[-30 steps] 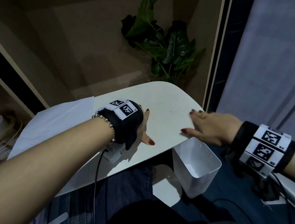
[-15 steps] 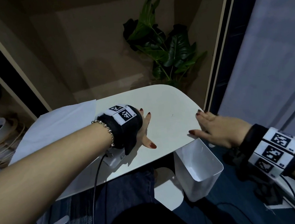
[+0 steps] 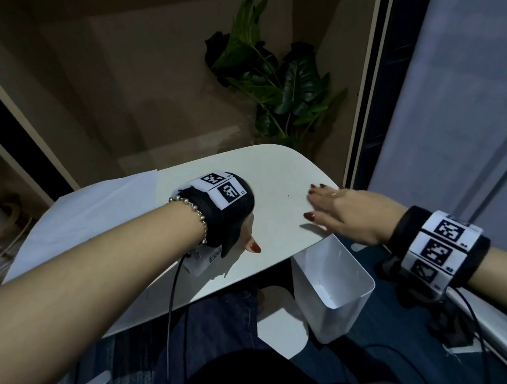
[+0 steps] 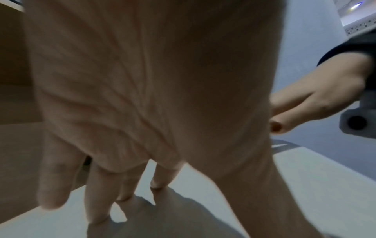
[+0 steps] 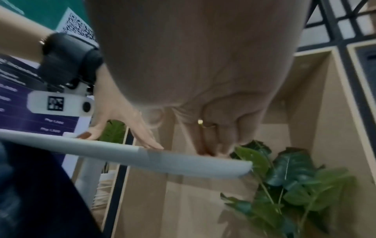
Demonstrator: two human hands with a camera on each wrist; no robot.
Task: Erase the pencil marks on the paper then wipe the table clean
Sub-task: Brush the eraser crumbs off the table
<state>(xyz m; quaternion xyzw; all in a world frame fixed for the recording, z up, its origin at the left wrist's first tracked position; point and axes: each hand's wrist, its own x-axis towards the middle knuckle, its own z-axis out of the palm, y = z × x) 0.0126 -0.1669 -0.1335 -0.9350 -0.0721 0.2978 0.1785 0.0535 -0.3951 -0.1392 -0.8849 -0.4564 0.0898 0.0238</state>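
1. Right hand (image 3: 348,210) laid flat on the white table (image 3: 283,236) at the 3 o'clock edge of the top, fingers (image 3: 317,192) straight and together, thumb spread toward 9 o'clock, nothing in its hold.
2. In the right wrist view, same fingers (image 5: 211,145) pressed down on the rounded table edge (image 5: 183,159), a ring (image 5: 203,124) on one of them.
3. Left hand (image 3: 248,235) resting on the tabletop near its middle, mostly covered by the black wrist band (image 3: 225,208) in the head view; thumb pointing toward 5 o'clock.
4. In the left wrist view, left fingers (image 4: 97,193) straight and slightly spread, tips touching the tabletop (image 4: 305,185), palm lifted, nothing held.
5. Sheet of white paper (image 3: 95,217) lying flat at the 9 to 10 o'clock part of the table, its right edge just beside the left wrist; pencil marks on it too faint to tell in this dim light.
6. A few tiny dark specks (image 3: 288,196) on the bare tabletop between the two hands, just at 9 o'clock of the right fingertips.
7. White bin (image 3: 334,290) standing open below the table's 4 o'clock corner, directly under the right wrist.
8. Leafy green plant (image 3: 276,77) behind the table at 12 to 1 o'clock, against the brown wall.
9. Beaded bracelet (image 3: 196,214) on the left wrist, beside the band.
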